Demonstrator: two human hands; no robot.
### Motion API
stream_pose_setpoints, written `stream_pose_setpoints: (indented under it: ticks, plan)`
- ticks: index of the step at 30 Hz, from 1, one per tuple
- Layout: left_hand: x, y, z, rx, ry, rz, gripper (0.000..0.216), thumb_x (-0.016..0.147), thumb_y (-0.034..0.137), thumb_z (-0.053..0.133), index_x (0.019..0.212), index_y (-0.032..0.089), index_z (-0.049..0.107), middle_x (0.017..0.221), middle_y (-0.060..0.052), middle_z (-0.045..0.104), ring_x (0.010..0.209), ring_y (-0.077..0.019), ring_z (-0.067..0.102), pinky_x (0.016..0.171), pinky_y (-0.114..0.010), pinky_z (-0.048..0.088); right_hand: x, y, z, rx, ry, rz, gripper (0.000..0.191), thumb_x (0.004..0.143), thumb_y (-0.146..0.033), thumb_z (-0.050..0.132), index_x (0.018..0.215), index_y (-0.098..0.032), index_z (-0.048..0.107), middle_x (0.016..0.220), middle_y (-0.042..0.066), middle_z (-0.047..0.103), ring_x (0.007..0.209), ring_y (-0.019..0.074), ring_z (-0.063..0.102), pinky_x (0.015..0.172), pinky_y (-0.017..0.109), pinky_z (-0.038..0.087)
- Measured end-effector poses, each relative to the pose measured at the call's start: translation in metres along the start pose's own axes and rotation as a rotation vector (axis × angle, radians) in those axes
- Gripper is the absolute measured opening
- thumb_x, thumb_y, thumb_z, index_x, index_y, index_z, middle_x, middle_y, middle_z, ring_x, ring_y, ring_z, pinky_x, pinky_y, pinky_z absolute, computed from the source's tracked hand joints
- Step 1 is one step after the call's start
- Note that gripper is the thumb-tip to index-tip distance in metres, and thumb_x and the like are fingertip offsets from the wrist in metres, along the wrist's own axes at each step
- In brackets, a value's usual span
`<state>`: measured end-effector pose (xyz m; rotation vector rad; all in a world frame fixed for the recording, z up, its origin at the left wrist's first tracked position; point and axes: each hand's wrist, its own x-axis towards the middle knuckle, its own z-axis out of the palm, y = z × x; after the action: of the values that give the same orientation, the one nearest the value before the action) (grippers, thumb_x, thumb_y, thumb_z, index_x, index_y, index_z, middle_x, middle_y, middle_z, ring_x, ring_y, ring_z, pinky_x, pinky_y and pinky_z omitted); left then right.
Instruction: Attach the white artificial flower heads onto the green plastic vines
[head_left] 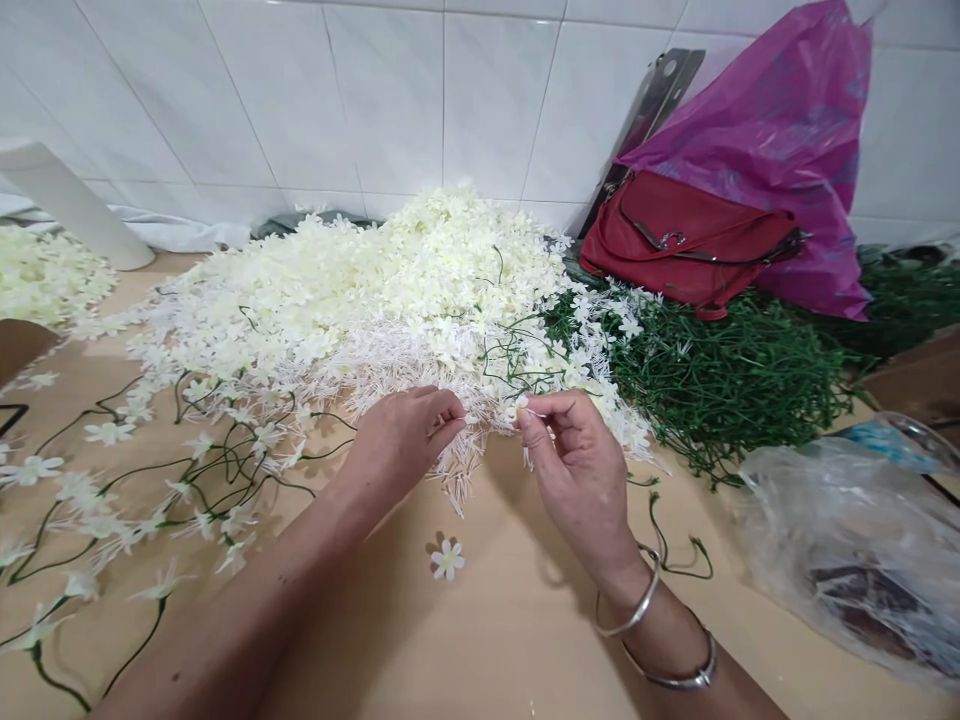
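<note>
My right hand (pixel 577 460), wearing two silver bangles, pinches a small cream artificial flower (pixel 519 406) between thumb and forefinger. To its left, my left hand (pixel 409 435) has its fingertips closed together; a tiny white tip shows there, too small to name. Both hands are just above the near edge of a heap of thin white stamens (pixel 390 365). Behind them rises a big pile of cream artificial flowers (pixel 450 250). One loose white flower (pixel 448 560) lies on the tabletop (pixel 465 650) between my forearms.
Green plastic stems (pixel 735 380) are heaped at the right, beneath a red handbag (pixel 682 240) and a purple plastic bag (pixel 780 150). A clear plastic bag (pixel 840 520) lies nearer. Stemmed flowers (pixel 202 480) spread over the left side. A white roll (pixel 75 205) stands by the tiled wall (pixel 495 100).
</note>
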<state>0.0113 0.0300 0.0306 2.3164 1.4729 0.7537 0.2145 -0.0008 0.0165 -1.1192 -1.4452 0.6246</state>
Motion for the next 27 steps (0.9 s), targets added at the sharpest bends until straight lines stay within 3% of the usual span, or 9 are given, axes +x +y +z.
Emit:
stream_pose_setpoints:
  ticks: [6,11,15,20,23,27]
  plan:
    - [0.0,0.006,-0.001,0.029,-0.066,-0.006,0.01,0.098,0.03,0.068,0.097,0.022,0.075,0.082,-0.001,0.074,0.068,-0.0169,0.065,0.065,-0.027,0.042,0.001,-0.002,0.0,-0.033,-0.067,0.02,0.004,0.1,-0.025,0.062,0.097,-0.023,0.062,0.082,-0.001,0.063,0.074,0.0158,0.059,0.068,0.03,0.045]
    - [0.008,0.015,0.005,0.083,0.101,0.116,0.017,0.102,0.029,0.065,0.114,0.017,0.069,0.098,-0.004,0.072,0.078,-0.0176,0.068,0.069,-0.029,0.048,0.001,-0.007,0.0,-0.026,0.045,0.007,0.004,0.1,-0.026,0.063,0.097,-0.023,0.062,0.084,0.0,0.063,0.079,0.0172,0.06,0.071,0.032,0.045]
    - [0.029,0.019,0.016,0.24,0.19,0.21,0.022,0.103,0.014,0.056,0.122,0.014,0.067,0.112,-0.01,0.068,0.094,-0.022,0.065,0.079,-0.033,0.051,0.003,-0.011,-0.001,0.022,0.148,0.012,0.006,0.099,-0.027,0.065,0.095,-0.023,0.061,0.084,0.0,0.062,0.077,0.0173,0.059,0.071,0.032,0.046]
    - [0.052,0.01,0.023,0.481,0.18,0.26,0.023,0.103,0.012,0.053,0.092,0.016,0.073,0.106,-0.01,0.067,0.092,-0.0246,0.061,0.076,-0.036,0.047,0.006,-0.007,-0.002,0.032,0.124,0.023,0.008,0.098,-0.028,0.065,0.094,-0.023,0.061,0.084,0.0,0.061,0.078,0.0176,0.058,0.073,0.033,0.046]
    - [0.048,0.008,0.015,0.407,0.215,0.276,0.02,0.103,0.015,0.058,0.089,0.015,0.072,0.101,-0.01,0.07,0.091,-0.0247,0.063,0.079,-0.037,0.049,0.006,-0.005,-0.002,0.053,0.122,0.034,0.009,0.099,-0.029,0.065,0.094,-0.023,0.061,0.084,0.0,0.061,0.078,0.0177,0.057,0.074,0.033,0.045]
    - [0.021,0.013,-0.01,0.066,0.379,0.24,0.01,0.102,0.018,0.061,0.097,0.017,0.07,0.103,-0.008,0.075,0.097,-0.0214,0.069,0.086,-0.034,0.051,0.005,-0.006,-0.002,0.069,0.133,0.034,0.006,0.099,-0.028,0.065,0.096,-0.023,0.061,0.085,0.001,0.061,0.079,0.0179,0.057,0.073,0.033,0.045]
